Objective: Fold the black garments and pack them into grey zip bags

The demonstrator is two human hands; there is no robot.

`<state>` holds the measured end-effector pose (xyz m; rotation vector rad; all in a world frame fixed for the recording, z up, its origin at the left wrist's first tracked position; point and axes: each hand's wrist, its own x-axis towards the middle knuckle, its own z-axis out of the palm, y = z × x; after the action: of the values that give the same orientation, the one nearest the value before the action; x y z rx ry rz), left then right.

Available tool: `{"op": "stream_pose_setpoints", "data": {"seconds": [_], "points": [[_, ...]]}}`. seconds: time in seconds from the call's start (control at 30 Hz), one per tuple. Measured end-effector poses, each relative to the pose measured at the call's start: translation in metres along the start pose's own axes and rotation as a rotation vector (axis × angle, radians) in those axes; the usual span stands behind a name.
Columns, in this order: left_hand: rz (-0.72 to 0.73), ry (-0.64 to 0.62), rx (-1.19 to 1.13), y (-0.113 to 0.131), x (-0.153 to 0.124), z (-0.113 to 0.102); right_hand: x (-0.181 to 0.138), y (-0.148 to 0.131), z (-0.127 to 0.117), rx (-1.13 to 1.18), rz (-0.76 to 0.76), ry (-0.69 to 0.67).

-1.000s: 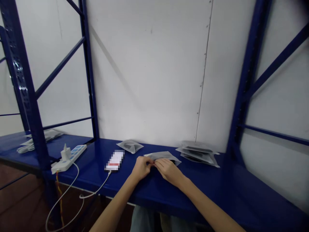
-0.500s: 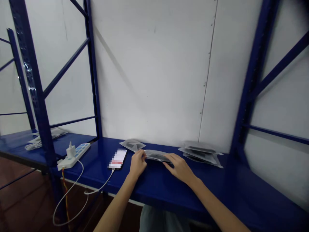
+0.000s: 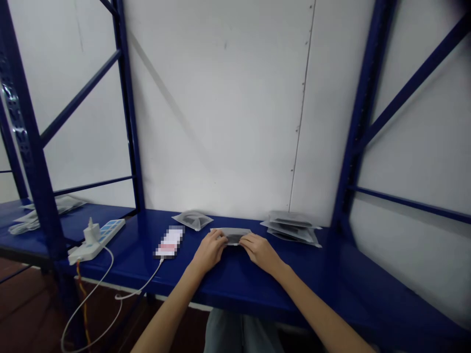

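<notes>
Each grip, left hand (image 3: 210,250) and right hand (image 3: 260,251), pinches one end of a frosted pouch (image 3: 233,236), fingers (image 3: 247,239) curled, forearms (image 3: 178,296) angled inward over the worktop (image 3: 235,282). The pouch, flat and translucent with a darker middle, sits mid-worktop between another pouch (image 3: 193,220) and a stack of pouches (image 3: 292,228).

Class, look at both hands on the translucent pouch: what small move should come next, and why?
Perhaps press inward along the pouch's near edge: the left hand and right hand are at its opposite ends, leaving the middle uncovered. Whether it is sealed cannot be told.
</notes>
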<state>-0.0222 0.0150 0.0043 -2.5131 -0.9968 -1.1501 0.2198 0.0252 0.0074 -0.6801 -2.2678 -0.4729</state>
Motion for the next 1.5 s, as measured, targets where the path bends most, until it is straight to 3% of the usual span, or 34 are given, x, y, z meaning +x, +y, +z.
{"op": "stream_pose_setpoints", "data": {"seconds": [0.2,0.37,0.57,0.87,1.23,1.5], "points": [[0.034,0.002,0.047,0.003,0.000,-0.001,0.003,-0.008,0.000,0.058,0.042,-0.003],[0.062,-0.020,0.060,0.006,0.000,-0.001,0.007,-0.014,0.005,0.041,-0.041,0.010],[0.119,-0.122,0.140,0.007,0.001,0.000,0.008,-0.015,0.009,0.026,-0.073,0.013],[-0.080,-0.110,0.334,0.010,0.003,0.002,0.017,-0.024,0.008,-0.038,-0.068,0.007],[0.126,-0.198,0.196,0.013,0.003,0.000,0.015,-0.027,0.004,0.184,0.075,0.009],[-0.036,-0.148,0.354,0.007,0.001,0.005,0.013,-0.021,0.008,-0.062,-0.029,-0.016]]}}
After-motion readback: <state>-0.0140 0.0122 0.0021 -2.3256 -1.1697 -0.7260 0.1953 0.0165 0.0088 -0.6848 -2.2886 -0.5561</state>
